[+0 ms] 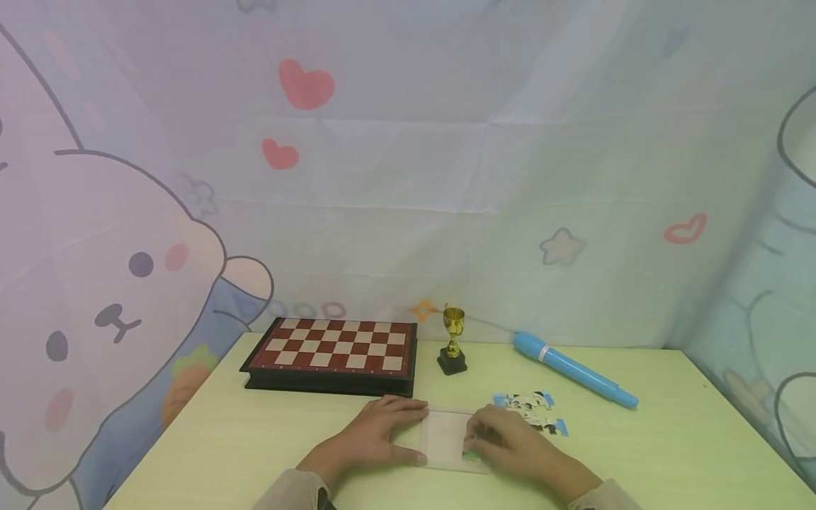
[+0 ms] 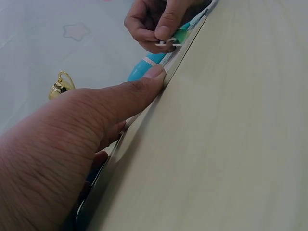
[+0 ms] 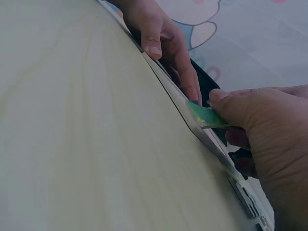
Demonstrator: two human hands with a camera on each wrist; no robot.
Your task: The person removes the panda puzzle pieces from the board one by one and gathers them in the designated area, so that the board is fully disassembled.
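Observation:
A shallow white puzzle tray [image 1: 441,440] lies on the table between the two hands. My left hand [image 1: 382,435] rests at its left side, the thumb near the front corner and the forefinger near the back one, both fairly straight. Between thumb and fingers, my right hand [image 1: 510,443] pinches a green puzzle piece [image 3: 206,115] over the tray's right part. The piece looks tilted in the right wrist view, close above the rim. Several loose puzzle pieces [image 1: 528,405] with blue, white and black print lie just beyond the right hand, which partly covers them.
Behind the left hand sits a black-edged chessboard box [image 1: 338,347]. A small gold trophy cup [image 1: 453,340] stands on its black base beyond the tray. Back right lies a blue pen-shaped tube [image 1: 574,370]. A printed cloth [image 1: 408,177] hangs behind the table [image 1: 669,439].

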